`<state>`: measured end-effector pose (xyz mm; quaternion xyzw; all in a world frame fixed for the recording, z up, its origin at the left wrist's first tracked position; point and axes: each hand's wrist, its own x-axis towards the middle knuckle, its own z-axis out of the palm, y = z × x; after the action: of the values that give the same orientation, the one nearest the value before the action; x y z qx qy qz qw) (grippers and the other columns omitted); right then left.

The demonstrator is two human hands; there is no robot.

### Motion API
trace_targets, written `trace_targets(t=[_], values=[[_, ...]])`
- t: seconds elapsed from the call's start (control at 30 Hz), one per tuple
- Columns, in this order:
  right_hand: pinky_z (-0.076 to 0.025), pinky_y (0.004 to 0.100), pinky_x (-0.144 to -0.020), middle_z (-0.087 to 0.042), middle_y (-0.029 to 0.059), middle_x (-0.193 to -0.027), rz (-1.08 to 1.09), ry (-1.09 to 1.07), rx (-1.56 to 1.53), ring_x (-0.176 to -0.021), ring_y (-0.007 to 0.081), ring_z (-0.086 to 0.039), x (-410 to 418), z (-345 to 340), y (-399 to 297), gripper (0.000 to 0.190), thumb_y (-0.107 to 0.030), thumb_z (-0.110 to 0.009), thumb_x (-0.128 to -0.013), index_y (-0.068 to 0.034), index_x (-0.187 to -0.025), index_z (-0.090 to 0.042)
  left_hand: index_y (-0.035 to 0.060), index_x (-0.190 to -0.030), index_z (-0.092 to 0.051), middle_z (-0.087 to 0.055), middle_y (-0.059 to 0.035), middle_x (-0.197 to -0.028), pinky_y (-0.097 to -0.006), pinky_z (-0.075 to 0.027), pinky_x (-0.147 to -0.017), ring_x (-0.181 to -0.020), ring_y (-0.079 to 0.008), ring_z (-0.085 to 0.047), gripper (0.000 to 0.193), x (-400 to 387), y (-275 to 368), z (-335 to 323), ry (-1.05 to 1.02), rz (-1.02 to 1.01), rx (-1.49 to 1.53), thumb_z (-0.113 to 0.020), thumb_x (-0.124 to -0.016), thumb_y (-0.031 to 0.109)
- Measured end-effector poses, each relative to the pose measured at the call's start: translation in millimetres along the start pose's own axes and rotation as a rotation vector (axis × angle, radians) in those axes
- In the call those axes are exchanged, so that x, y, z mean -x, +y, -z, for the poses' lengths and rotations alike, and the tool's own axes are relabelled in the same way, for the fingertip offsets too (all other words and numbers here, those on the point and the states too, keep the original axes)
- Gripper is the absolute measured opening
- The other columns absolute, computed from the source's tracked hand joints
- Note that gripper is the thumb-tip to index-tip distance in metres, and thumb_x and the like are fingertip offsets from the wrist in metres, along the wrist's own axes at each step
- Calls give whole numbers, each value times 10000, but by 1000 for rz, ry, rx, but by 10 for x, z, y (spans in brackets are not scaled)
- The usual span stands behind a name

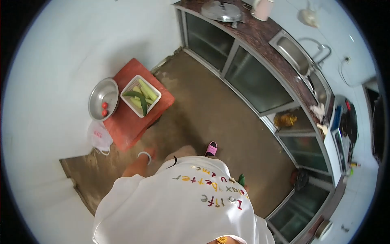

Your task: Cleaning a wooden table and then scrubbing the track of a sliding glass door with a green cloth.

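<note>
My left hand (150, 153) hangs low on the left, blurred, below a pale bracelet (148, 157); nothing is visible in it. My right hand (246, 188) is mostly hidden by my white shirt, and the end of a dark green vegetable (241, 180) pokes out beside its fingers. Ahead on the left stands a small table with a red cover (134, 131). A white plastic basket (129, 107) on it holds pale green elongated vegetables (147, 89) and a curved dark green one (142, 102). Two red tomatoes (104, 109) lie in a steel bowl (102, 88) by the wall.
A white plastic bag (100, 135) hangs beside the table. Along the right runs a curved-looking counter (259, 39) with glass-door cabinets (259, 82), a lidded pan (221, 12), a double sink (294, 55) and a stove (339, 149). An oil bottle (283, 120) sits inside a cabinet.
</note>
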<state>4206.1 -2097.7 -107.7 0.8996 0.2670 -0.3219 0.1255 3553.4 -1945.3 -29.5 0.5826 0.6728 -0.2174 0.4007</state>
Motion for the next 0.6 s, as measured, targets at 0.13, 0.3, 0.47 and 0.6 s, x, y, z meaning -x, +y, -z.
trace_targets(t=[0.13,0.3,0.47,0.6], values=[[-480,453,-797,-626,185,-1047,395,-36,93,-960,372,-606,-363,1375,-1667,398,-187,-614,-776,-25,-1133,-549,80,-946,-601,-643,-98,-855,-366,-486,-579,-678,-240,-603,165,596,-4,-410,-69,671,1406,-497,-870,183],[-471,451,-792,-622,189,-1043,511,54,201,-1005,360,-583,-864,2114,-3292,404,-177,-639,-762,-36,-1130,-553,44,-936,-595,-646,-113,-838,-381,-500,-582,-652,-228,-603,234,490,474,-378,81,759,1722,-532,-874,261],[-458,444,-815,-610,197,-1061,731,26,175,-1018,374,-569,-1087,2227,-4797,383,-175,-634,-753,-30,-1101,-568,68,-947,-592,-629,-80,-781,-359,-496,-577,-617,-191,-586,249,67,700,-167,30,772,1804,-504,-887,292],[-440,422,-813,-607,214,-1039,812,-65,45,-948,369,-582,-1035,2282,-5804,402,-142,-621,-744,9,-1110,-554,68,-1004,-571,-621,-74,-787,-351,-492,-584,-622,-183,-572,277,-486,551,207,96,762,1927,-502,-888,310]])
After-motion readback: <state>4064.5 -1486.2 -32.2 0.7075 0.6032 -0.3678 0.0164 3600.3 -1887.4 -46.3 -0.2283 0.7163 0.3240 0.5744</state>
